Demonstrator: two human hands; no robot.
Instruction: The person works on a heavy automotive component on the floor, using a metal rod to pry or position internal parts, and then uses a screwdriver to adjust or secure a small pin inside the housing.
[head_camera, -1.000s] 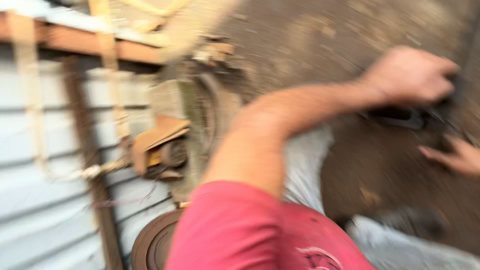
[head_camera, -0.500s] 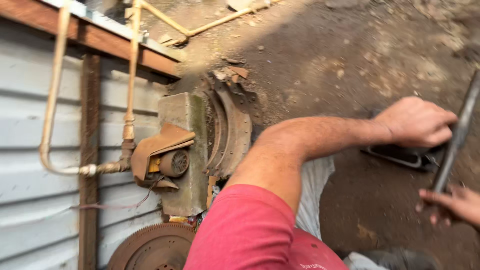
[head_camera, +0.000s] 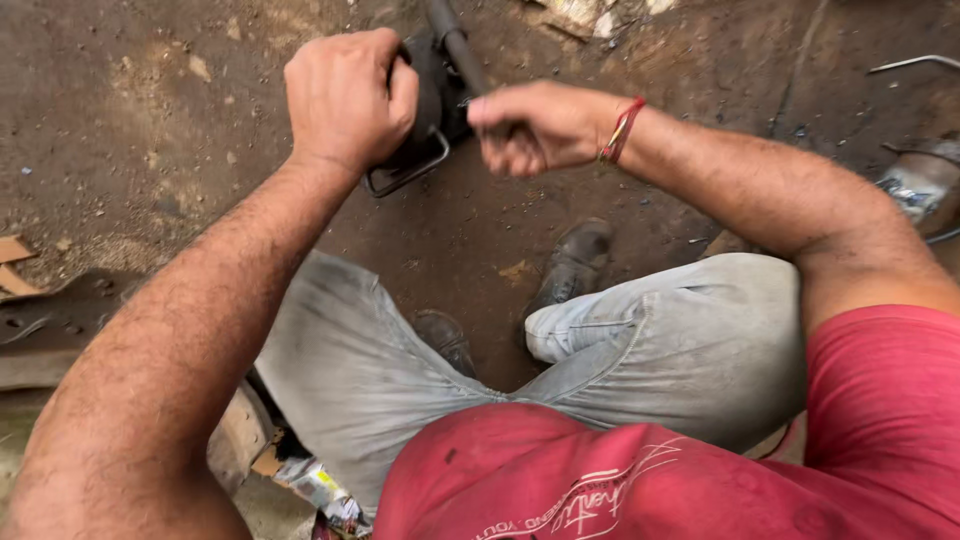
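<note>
Left hand (head_camera: 345, 95) is closed in a fist on top of the dark metal part (head_camera: 425, 100), pinning it against the dirt floor (head_camera: 150, 130). A thin wire bail or clip (head_camera: 405, 178) shows just below the fist, at the part's lower edge.

Right hand (head_camera: 535, 125) is now closed around the dark bar (head_camera: 455, 40), gripping it low, right beside the part. Half a second ago that hand was open and apart from the part, fingers just reaching the bar while it stood off to the side. So the change: bar brought across, both hands now meet at the part, bar end touching or entering it. Cannot tell which, the fist hides the joint.

Left hand has not shifted off the part across the earlier frames; same hold-down grip.

My read: positioning is over, this looks like levering or driving with the bar while the left steadies. Right hand is slightly blurred, so it is likely in motion.

View has swung too: the corrugated wall and the pipework have left the frame, camera now looks straight down over the grey trousers (head_camera: 640, 340), red shirt (head_camera: 620, 470) and dark shoes (head_camera: 575, 265). Red thread band (head_camera: 622, 130) on the right wrist. Scrap metal (head_camera: 920, 180) at right edge, well apart.
</note>
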